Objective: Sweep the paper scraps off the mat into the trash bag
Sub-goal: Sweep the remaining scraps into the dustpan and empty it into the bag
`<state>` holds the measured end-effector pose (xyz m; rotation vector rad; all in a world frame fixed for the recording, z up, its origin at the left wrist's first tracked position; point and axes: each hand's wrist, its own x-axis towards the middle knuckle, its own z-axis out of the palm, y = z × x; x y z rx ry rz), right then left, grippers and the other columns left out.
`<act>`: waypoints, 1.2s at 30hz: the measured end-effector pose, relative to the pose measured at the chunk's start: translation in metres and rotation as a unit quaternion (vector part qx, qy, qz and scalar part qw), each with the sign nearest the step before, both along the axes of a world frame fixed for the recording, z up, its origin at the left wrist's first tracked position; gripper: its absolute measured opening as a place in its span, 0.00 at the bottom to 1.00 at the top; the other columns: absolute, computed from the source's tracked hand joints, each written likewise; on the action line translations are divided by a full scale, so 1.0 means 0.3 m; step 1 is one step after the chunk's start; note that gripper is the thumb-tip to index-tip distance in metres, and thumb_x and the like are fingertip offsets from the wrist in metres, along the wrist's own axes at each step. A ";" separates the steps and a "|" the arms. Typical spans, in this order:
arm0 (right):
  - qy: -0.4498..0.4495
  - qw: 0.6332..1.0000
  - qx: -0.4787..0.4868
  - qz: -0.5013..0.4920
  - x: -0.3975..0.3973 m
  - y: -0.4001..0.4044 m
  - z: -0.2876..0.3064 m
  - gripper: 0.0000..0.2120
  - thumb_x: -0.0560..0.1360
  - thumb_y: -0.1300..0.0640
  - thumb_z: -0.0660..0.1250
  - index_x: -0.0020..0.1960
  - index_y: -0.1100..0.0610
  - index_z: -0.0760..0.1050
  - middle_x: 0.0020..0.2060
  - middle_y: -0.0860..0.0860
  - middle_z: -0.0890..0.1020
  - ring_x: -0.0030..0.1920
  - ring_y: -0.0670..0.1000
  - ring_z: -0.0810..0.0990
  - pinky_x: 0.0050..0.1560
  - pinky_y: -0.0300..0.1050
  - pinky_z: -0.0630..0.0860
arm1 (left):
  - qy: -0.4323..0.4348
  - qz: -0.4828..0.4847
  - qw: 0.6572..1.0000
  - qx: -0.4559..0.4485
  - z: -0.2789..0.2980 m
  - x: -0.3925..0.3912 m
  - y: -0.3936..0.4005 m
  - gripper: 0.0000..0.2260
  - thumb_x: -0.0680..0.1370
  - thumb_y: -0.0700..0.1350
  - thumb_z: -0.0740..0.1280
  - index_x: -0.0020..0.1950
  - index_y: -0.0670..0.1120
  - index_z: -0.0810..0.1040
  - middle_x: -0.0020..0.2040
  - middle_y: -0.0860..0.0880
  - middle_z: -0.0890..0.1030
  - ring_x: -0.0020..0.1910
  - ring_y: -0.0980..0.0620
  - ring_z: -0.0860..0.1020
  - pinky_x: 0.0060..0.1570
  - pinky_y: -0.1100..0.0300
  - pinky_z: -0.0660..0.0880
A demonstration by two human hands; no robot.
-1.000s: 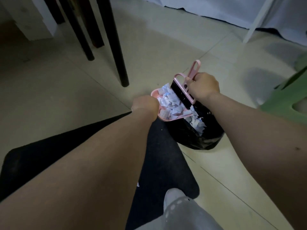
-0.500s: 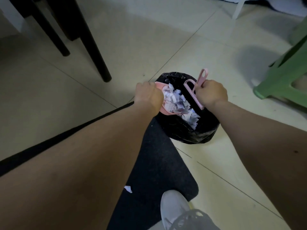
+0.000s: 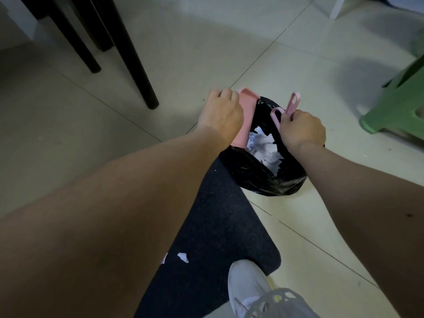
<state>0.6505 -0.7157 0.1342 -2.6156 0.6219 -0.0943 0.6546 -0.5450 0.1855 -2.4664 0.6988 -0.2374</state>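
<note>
Dim light blurs detail as a left hand [image 3: 221,115] grips a smooth pink plastic dustpan [image 3: 246,113], tipped steeply over a glossy, crinkled black trash bag [image 3: 263,173]; the hand hides the pan's handle. The right hand [image 3: 302,130] is closed round a pink brush [image 3: 286,110], its bristles hidden from view. Torn white paper scraps [image 3: 266,150] heap inside the bag's mouth. One scrap [image 3: 183,257] lies on the dark felt-like mat [image 3: 218,237], partly covered by the left forearm. A pale shoe [image 3: 247,285] touches the mat's rounded corner.
</note>
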 end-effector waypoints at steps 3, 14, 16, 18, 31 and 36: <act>-0.021 0.999 0.001 -0.027 0.000 0.013 0.008 0.21 0.80 0.46 0.53 0.53 0.60 0.76 0.48 0.60 0.81 0.46 0.60 0.77 0.42 0.46 0.66 | 0.010 0.038 0.999 -0.032 -0.006 -0.005 0.035 0.13 0.76 0.37 0.59 0.60 0.39 0.72 0.56 0.42 0.74 0.55 0.44 0.72 0.49 0.54 0.66; -0.081 0.991 0.096 0.052 0.006 0.219 0.146 0.22 0.79 0.42 0.55 0.40 0.59 0.74 0.36 0.55 0.77 0.38 0.57 0.75 0.40 0.45 0.68 | 0.078 0.152 0.978 -0.122 -0.010 -0.094 0.451 0.13 0.82 0.49 0.55 0.61 0.42 0.70 0.57 0.41 0.77 0.54 0.42 0.76 0.44 0.52 0.69; -0.047 0.985 0.138 0.092 0.004 0.290 0.179 0.21 0.77 0.42 0.58 0.37 0.57 0.75 0.35 0.54 0.78 0.38 0.57 0.76 0.40 0.45 0.71 | 0.104 0.170 0.974 -0.112 0.005 -0.129 0.569 0.14 0.82 0.47 0.54 0.63 0.41 0.69 0.60 0.40 0.76 0.58 0.40 0.75 0.50 0.50 0.71; -0.005 0.976 0.170 0.137 0.005 0.382 0.209 0.19 0.76 0.43 0.61 0.34 0.54 0.75 0.33 0.53 0.80 0.39 0.57 0.79 0.45 0.47 0.76 | 0.136 0.179 0.969 -0.097 0.007 -0.172 0.713 0.15 0.80 0.44 0.55 0.65 0.42 0.69 0.61 0.41 0.75 0.59 0.40 0.75 0.55 0.49 0.73; 0.206 0.883 0.029 0.420 -0.093 1.093 0.019 0.14 0.71 0.45 0.71 0.50 0.53 0.83 0.46 0.52 0.85 0.49 0.53 0.82 0.55 0.47 0.78 | 0.251 0.396 0.873 -0.134 -0.246 -0.563 1.339 0.17 0.80 0.52 0.56 0.64 0.43 0.67 0.61 0.42 0.74 0.59 0.42 0.73 0.55 0.50 0.74; 0.204 0.876 0.016 0.438 -0.209 1.264 -0.164 0.16 0.72 0.44 0.69 0.55 0.51 0.81 0.51 0.53 0.83 0.52 0.54 0.81 0.52 0.44 0.76 | 0.288 0.446 0.840 -0.117 -0.368 -0.695 1.437 0.17 0.80 0.50 0.57 0.66 0.43 0.64 0.62 0.43 0.72 0.60 0.44 0.72 0.49 0.53 0.71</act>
